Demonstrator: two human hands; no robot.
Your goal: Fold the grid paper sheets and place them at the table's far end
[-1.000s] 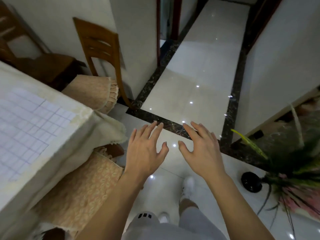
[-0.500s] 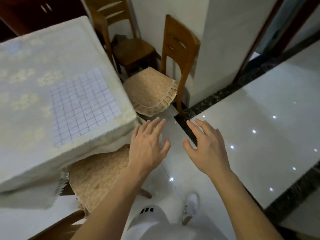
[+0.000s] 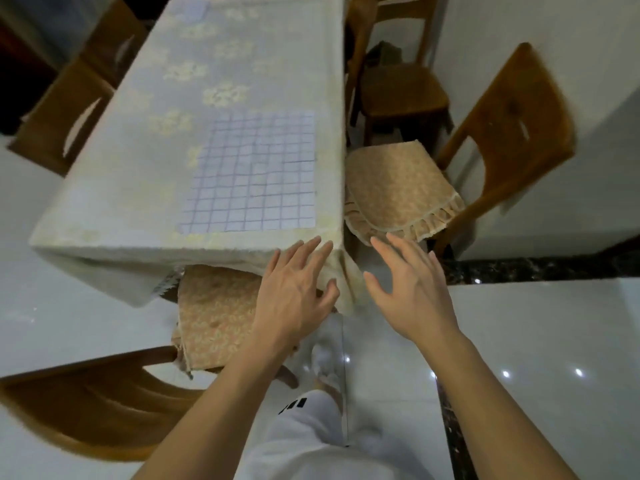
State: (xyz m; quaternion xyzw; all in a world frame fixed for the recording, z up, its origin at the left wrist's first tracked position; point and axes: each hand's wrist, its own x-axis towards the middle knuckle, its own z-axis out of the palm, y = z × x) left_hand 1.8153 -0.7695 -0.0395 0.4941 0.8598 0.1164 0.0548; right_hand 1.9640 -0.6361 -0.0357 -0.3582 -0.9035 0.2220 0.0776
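Here the left hand [image 3: 292, 292] and the right hand [image 3: 410, 289] hover with fingers spread, holding nothing. The grid paper sheet [image 3: 256, 173] lies flat near the table [image 3: 104, 188] corner.

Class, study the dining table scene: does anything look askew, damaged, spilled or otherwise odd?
Nothing stands out. The grid paper lies flat and unfolded near the table's near right corner, roughly square with its edges. Both the left hand and right hand are open and empty. No spills or damage are visible.

Dim indoor light, motion blur, wide-angle bending at edges, floor glints
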